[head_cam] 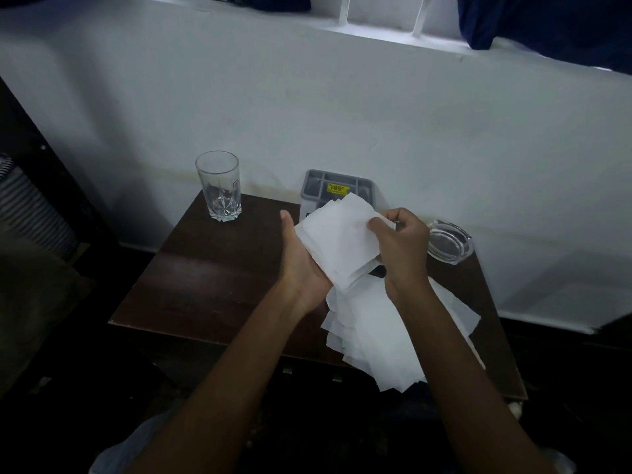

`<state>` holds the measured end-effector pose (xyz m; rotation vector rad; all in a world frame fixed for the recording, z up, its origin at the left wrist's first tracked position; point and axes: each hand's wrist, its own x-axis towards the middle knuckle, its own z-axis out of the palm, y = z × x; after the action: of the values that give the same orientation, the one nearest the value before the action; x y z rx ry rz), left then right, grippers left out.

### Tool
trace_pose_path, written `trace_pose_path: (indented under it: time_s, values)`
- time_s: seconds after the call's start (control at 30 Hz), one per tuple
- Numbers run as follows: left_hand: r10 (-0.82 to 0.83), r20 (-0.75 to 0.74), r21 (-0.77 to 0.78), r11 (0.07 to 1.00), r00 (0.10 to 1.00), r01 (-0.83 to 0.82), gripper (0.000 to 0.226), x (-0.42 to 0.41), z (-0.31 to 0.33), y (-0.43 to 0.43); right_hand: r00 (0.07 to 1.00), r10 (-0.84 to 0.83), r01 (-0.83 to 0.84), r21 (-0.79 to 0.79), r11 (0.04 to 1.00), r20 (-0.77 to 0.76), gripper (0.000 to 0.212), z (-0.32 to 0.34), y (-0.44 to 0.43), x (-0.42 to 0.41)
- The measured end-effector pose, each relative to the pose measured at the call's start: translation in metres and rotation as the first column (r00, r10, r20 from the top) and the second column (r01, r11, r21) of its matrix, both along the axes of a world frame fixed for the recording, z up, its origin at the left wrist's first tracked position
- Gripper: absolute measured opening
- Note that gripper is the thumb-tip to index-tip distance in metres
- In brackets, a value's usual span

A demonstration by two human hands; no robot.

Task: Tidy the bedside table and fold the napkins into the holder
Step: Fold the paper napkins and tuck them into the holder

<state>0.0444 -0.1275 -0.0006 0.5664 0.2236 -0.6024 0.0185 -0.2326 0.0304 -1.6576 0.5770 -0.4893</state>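
A stack of white napkins (337, 239) lies tilted across my left hand (301, 265), which cradles it from below with the thumb raised at its left edge. My right hand (402, 244) pinches the stack's right edge. Below the hands, a loose heap of several white napkins (379, 333) spreads over the front right of the dark wooden bedside table (205, 278). A grey compartmented holder (337, 186) with a yellow sticker stands at the table's back edge against the wall, just behind the held stack.
An empty clear drinking glass (219, 186) stands at the back left corner of the table. A glass ashtray (449, 241) sits at the back right, beside my right hand. A white wall runs behind the table; dark furniture stands to the left.
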Motion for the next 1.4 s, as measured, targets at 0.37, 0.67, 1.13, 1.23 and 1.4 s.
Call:
trace_pose_path:
  time_s: [0.37,0.67,1.13,1.23,1.4]
  values:
    - [-0.075,0.082,0.078,0.995,0.994,0.069,0.018,-0.005,-0.001,0.002,0.973,0.187,-0.221,-0.31,0.925,-0.138,0.018,0.011,-0.026,0.001]
    - [-0.252,0.014,0.197,0.949,0.968,0.245,0.021,-0.002,-0.005,0.005,0.99,0.132,-0.138,-0.159,0.978,-0.046,0.02,0.019,-0.057,-0.005]
    - [-0.539,0.144,0.469,0.775,0.83,0.422,0.022,-0.007,-0.004,0.004,0.81,0.515,-0.551,-0.063,0.832,-0.28,0.034,0.018,-0.054,-0.01]
    - [-0.686,0.155,0.586,0.643,0.711,0.493,0.029,-0.012,-0.003,0.005,0.659,0.618,-0.718,-0.112,0.687,-0.428,0.064,0.017,-0.054,-0.013]
    - [-0.77,0.182,0.594,0.582,0.612,0.555,0.043,-0.012,-0.003,0.007,0.509,0.653,-0.81,-0.054,0.585,-0.56,0.069,0.014,-0.051,-0.013]
